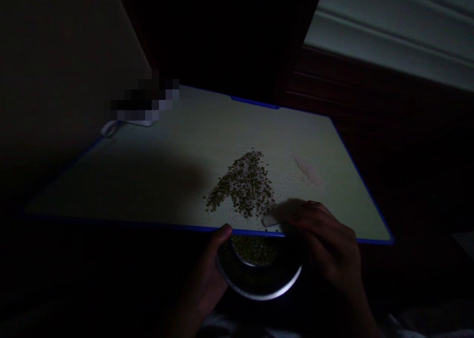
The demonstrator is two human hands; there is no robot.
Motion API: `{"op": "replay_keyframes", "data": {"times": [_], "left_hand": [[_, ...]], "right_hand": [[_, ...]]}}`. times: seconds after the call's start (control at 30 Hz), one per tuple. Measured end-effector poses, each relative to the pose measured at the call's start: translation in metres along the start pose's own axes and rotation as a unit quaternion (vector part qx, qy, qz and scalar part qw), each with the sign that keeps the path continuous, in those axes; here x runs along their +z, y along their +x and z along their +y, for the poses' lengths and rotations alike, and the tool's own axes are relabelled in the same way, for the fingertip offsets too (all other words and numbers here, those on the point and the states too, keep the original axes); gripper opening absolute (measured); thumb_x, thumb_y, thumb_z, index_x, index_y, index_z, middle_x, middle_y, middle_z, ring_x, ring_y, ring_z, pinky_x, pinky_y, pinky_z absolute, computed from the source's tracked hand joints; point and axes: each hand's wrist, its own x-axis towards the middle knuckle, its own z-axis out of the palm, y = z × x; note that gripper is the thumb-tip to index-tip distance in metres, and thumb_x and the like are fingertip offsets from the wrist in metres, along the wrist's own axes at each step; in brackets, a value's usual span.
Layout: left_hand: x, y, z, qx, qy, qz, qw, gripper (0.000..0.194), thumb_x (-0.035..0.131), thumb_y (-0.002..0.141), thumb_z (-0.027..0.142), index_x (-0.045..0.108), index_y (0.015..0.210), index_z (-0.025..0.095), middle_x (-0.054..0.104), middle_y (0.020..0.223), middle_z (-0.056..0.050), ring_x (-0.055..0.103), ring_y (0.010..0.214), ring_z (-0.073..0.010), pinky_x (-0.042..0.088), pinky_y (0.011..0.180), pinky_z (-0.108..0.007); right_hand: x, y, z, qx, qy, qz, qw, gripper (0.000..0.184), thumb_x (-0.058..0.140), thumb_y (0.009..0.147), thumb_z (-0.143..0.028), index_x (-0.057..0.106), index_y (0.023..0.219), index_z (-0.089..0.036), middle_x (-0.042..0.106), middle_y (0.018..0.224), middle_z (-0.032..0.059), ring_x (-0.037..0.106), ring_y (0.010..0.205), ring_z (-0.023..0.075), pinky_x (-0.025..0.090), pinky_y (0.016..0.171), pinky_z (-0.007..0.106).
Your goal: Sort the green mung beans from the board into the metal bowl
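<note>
The scene is dim. My left hand (210, 271) grips the rim of a round steel bowl (259, 286) held just under the near edge of a pale table with blue edging (148, 180). Small greenish grains (255, 249) lie inside the bowl. A heap of the same grains (244, 185) spreads over the tabletop just beyond the bowl. My right hand (326, 244) rests at the table's near edge, fingers curled and pointing left toward the heap; whether it holds anything is hidden.
A faint pale powdery patch (309, 172) lies right of the heap. A white cable or cord (111, 128) sits at the table's far left corner. Dark wooden furniture (370, 96) stands behind, and a light surface (400, 31) shows top right.
</note>
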Motion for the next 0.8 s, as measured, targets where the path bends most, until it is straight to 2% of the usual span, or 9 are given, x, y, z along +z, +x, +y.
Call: {"op": "replay_keyframes", "data": {"times": [0.17,0.33,0.43,0.57,0.67,0.8], "left_hand": [[0.004,-0.002,0.001,-0.008,0.016,0.019,1.0,0.026,0.067,0.092,0.026,0.075,0.111,0.009,0.085,0.097,-0.012,0.079,0.101,-0.0313,0.055,0.105,-0.047],[0.007,-0.003,0.002,-0.01,0.005,0.006,1.0,0.022,0.068,0.091,0.025,0.076,0.107,0.012,0.085,0.097,-0.01,0.079,0.1,-0.0291,0.055,0.105,-0.044],[0.01,-0.004,0.003,-0.014,0.002,-0.001,1.0,0.025,0.066,0.092,0.024,0.075,0.111,0.01,0.085,0.099,-0.012,0.079,0.1,-0.0297,0.055,0.106,-0.044],[0.011,-0.004,0.003,0.0,0.011,0.024,1.0,0.032,0.065,0.093,0.024,0.072,0.121,0.009,0.085,0.098,-0.011,0.079,0.101,-0.0309,0.055,0.106,-0.047],[0.007,-0.003,0.002,-0.002,0.0,0.003,1.0,0.039,0.068,0.092,0.025,0.068,0.128,0.011,0.085,0.101,-0.01,0.078,0.104,-0.0293,0.054,0.107,-0.045],[0.004,-0.003,0.002,-0.006,-0.025,-0.013,1.0,0.05,0.072,0.089,0.025,0.062,0.137,0.011,0.085,0.103,-0.01,0.08,0.096,-0.0267,0.055,0.105,-0.041]], "right_hand": [[0.001,-0.007,-0.004,0.008,0.02,0.005,1.0,0.037,0.06,0.092,-0.003,0.072,0.118,-0.026,0.078,0.109,0.0042,0.069,0.107,0.0222,0.053,0.097,0.045],[0.0,-0.018,-0.003,0.035,0.024,0.031,0.999,0.039,0.061,0.091,-0.003,0.073,0.119,-0.027,0.078,0.109,0.005,0.07,0.104,0.024,0.054,0.093,0.047],[0.002,-0.015,-0.004,0.023,0.011,0.021,0.999,0.041,0.061,0.09,-0.003,0.072,0.121,-0.029,0.078,0.109,0.0048,0.071,0.105,0.0248,0.055,0.094,0.048],[0.007,-0.009,-0.005,0.008,-0.001,-0.007,1.0,0.043,0.059,0.092,-0.005,0.068,0.127,-0.029,0.079,0.112,0.0059,0.071,0.106,0.025,0.056,0.093,0.048],[0.0,-0.009,0.001,0.054,-0.045,0.026,0.997,0.036,0.058,0.095,-0.01,0.069,0.124,-0.028,0.077,0.117,0.0068,0.071,0.107,0.0243,0.057,0.089,0.044],[-0.024,-0.011,0.018,0.153,-0.147,0.077,0.974,0.026,0.058,0.097,-0.021,0.073,0.117,-0.027,0.077,0.112,0.0074,0.073,0.101,0.0231,0.058,0.082,0.038]]}}
